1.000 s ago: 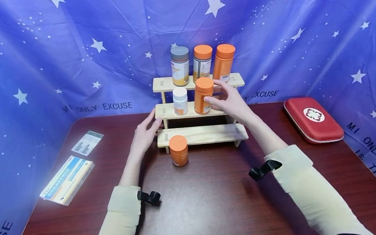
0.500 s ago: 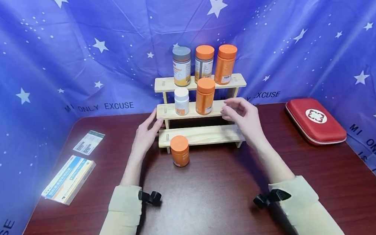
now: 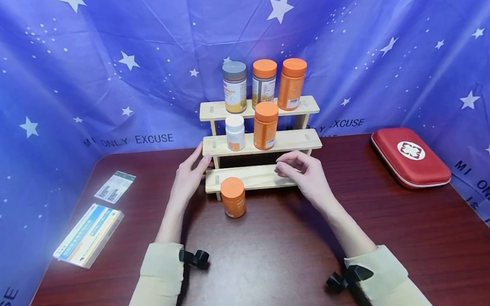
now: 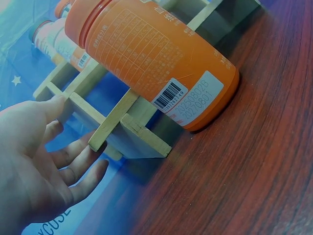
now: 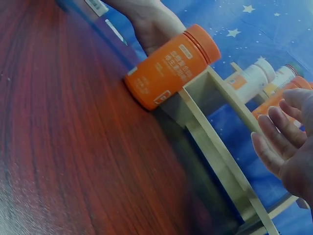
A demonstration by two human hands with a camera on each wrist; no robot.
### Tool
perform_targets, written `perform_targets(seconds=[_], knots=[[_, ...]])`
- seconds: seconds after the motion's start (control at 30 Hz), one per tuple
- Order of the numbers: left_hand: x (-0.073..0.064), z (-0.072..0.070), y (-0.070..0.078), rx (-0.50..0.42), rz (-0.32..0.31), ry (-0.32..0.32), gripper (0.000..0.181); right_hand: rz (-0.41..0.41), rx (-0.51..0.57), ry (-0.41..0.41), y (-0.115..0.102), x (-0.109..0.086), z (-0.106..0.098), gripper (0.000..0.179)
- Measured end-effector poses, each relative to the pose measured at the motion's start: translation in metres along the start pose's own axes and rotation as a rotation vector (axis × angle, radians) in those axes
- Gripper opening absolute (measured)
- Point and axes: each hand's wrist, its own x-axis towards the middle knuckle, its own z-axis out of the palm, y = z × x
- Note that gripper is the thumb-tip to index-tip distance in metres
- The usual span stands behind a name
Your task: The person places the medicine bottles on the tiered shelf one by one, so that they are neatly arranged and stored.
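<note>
A three-tier wooden display rack stands at the back of the table. My left hand rests its fingers against the rack's left end, around the middle tier; in the left wrist view, the fingers are loosely bent. My right hand holds nothing, its fingers loosely curled in front of the bottom tier's right part. An orange bottle and a white bottle stand upright on the middle tier. On the table, an orange bottle stands just in front of the bottom tier's left end.
On the top tier are a grey-capped bottle, an orange-capped bottle and an orange bottle. A red zip case lies at the right. At the left lie a medicine box and a blister pack. Blue star-patterned cloth encloses the table.
My right hand has let go of the orange bottle on the middle tier, drawn back to the right, then lowered in front of the bottom tier. My left hand has stayed in place.
</note>
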Motion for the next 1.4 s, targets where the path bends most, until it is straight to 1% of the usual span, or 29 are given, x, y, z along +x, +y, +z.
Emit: perform_targets(seconds=[0.27, 0.47, 0.53, 0.63, 0.73, 0.9, 1.03, 1.23, 1.4], knots=[[-0.001, 0.000, 0.000, -0.028, 0.009, 0.004, 0.070, 0.007, -0.011, -0.082, 0.001, -0.003, 0.012, 0.022], [0.001, 0.000, -0.001, -0.002, 0.006, 0.001, 0.070, 0.004, -0.010, -0.169, -0.004, 0.000, 0.027, 0.024], [0.001, 0.000, -0.001, 0.003, 0.004, 0.001, 0.070, -0.011, -0.032, -0.195, -0.007, 0.003, 0.034, 0.025], [0.001, 0.000, -0.001, 0.003, 0.001, -0.002, 0.067, -0.042, -0.103, -0.242, -0.011, 0.008, 0.043, 0.029], [0.000, 0.000, 0.000, 0.009, -0.004, -0.008, 0.064, -0.029, -0.146, -0.305, -0.013, 0.011, 0.051, 0.035], [0.000, -0.001, 0.001, -0.004, 0.003, -0.007, 0.066, 0.038, -0.123, -0.415, -0.014, 0.011, 0.061, 0.047], [0.000, 0.000, 0.000, -0.012, 0.010, -0.004, 0.067, 0.039, -0.125, -0.454, -0.011, 0.010, 0.064, 0.054], [0.000, 0.000, -0.001, -0.006, 0.003, 0.003, 0.069, 0.051, -0.150, -0.508, -0.006, 0.006, 0.066, 0.062], [0.000, 0.000, 0.000, 0.005, 0.014, 0.002, 0.069, 0.059, -0.144, -0.529, -0.003, 0.005, 0.067, 0.065]])
